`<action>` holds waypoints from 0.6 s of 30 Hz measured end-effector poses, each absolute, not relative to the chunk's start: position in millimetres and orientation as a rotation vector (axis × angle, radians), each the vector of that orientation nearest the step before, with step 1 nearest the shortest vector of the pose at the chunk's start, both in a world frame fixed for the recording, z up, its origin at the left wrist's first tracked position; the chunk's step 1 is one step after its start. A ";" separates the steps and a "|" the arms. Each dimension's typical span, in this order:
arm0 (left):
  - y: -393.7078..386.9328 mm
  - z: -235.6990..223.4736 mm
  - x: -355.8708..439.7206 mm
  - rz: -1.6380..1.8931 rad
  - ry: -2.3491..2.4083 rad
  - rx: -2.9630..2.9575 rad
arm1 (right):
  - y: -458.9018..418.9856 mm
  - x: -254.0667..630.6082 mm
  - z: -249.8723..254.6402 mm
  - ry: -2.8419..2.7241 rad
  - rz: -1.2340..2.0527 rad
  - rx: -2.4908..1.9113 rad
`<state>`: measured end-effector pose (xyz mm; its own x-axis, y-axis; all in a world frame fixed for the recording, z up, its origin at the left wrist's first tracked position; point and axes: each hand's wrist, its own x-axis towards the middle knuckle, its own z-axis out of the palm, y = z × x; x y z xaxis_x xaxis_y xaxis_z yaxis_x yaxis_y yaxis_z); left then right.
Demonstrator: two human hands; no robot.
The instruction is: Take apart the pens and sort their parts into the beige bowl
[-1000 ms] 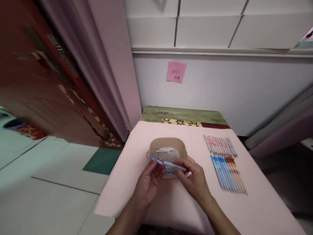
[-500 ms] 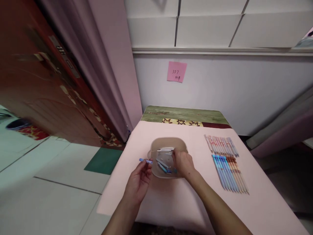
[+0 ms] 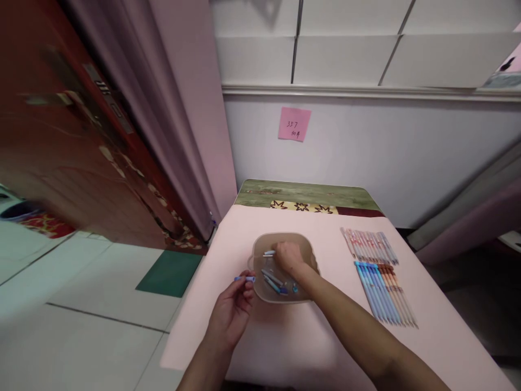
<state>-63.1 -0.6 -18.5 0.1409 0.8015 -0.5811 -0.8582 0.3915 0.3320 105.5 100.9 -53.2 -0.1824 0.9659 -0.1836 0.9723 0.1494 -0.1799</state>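
A translucent brownish bowl [image 3: 260, 290] sits on the pink tabletop [image 3: 317, 347] in front of me, holding several loose pen parts [image 3: 272, 278]. My left hand [image 3: 233, 310] hovers just left of the bowl, fingers pinched on a short blue pen piece [image 3: 245, 278]. Reaching into the far side of the bowl, my right hand [image 3: 288, 256] has its fingers curled down over thin white pen parts [image 3: 269, 253]; whether they grip one is hidden.
Two neat rows of pens lie at the right: a pale pinkish row [image 3: 369, 245] and below it a blue and brown row [image 3: 385, 292]. A pink sticky note [image 3: 294, 124] hangs on the wall. A door and curtain stand at left.
The blue pen held between both hands came apart; my left hand kept a short blue piece and drew left. My right hand moved into the bowl, then to its far side.
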 end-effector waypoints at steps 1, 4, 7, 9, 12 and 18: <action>-0.6 -19.4 -64.2 1.201 0.776 -0.084 | 102.0 104.8 -55.8 2.371 -0.396 1.966; 0.5 -21.0 -64.7 1.196 0.780 -0.079 | 103.5 105.2 -60.4 2.390 -0.386 1.903; 1.6 -20.9 -61.4 1.191 0.811 -0.067 | 104.0 106.9 -58.6 2.421 -0.405 1.841; 1.2 -19.9 -58.5 1.189 0.830 -0.052 | 103.7 109.3 -53.5 2.453 -0.428 1.813; -1.1 -17.7 -54.9 1.186 0.849 -0.027 | 100.6 116.7 -41.4 2.501 -0.460 1.850; 0.5 -13.4 -37.6 1.144 0.905 0.047 | 75.2 138.6 -16.9 2.583 -0.775 2.031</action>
